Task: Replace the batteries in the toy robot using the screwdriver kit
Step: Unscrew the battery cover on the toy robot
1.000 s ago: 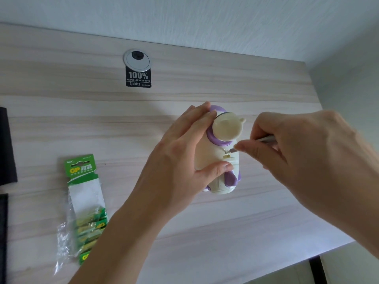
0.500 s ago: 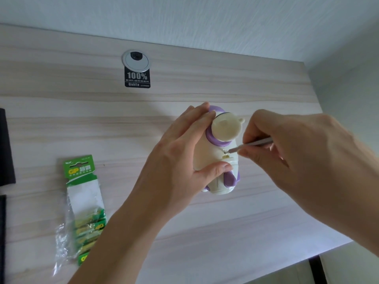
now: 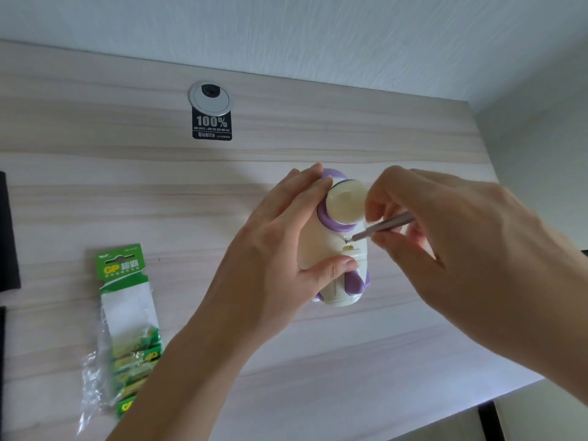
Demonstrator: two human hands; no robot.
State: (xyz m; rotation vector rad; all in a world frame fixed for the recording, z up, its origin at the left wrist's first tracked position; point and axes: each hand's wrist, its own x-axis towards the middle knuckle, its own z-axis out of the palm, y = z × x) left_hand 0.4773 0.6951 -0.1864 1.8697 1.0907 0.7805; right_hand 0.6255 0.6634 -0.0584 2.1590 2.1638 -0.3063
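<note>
A cream and purple toy robot lies on its front on the pale wooden desk, right of centre. My left hand grips its body, fingers over the far side and thumb on the near side. My right hand pinches a thin silver screwdriver. The tip of the screwdriver sits on a small screw on the toy's back, just above a small slot. A green pack of batteries in torn clear wrap lies on the desk at the lower left.
A round grey cable grommet with a black "100%" sticker sits at the back of the desk near the wall. Black objects show at the left edge of the view. The desk ends at the right and the front.
My right hand has shifted its grip on the screwdriver, so more of the silver shaft shows. The tip stays at the screw. My left hand and the toy have hardly moved.
</note>
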